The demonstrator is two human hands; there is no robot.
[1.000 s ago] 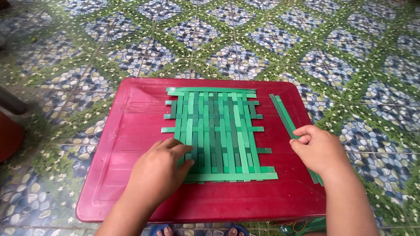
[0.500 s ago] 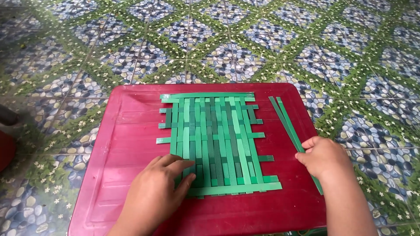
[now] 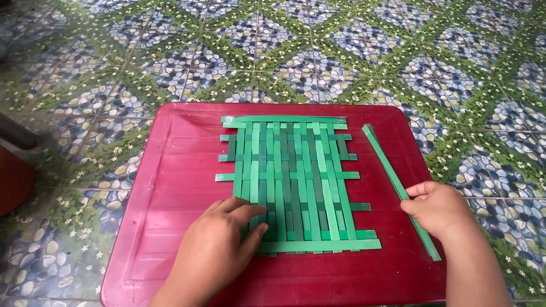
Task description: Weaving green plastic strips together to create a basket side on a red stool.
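We see the loose long green flat plastic strip lying on the right part of the dark red rectangular plastic tray, just beside the woven mat of green plastic strips but apart from it. Its long axis goes from the far side of the tray, near the mat's top corner, toward the near right edge, a little slanted. Our right hand is the nearer one: it rests on the strip's lower half, fingers curled, thumb and forefinger pinching the strip. Our left hand lies flat and relaxed on the lower left corner of the mat, pressing it, holding nothing. The mat looks flat, with light and dark green bands crossing, some ends sticking out at both sides.
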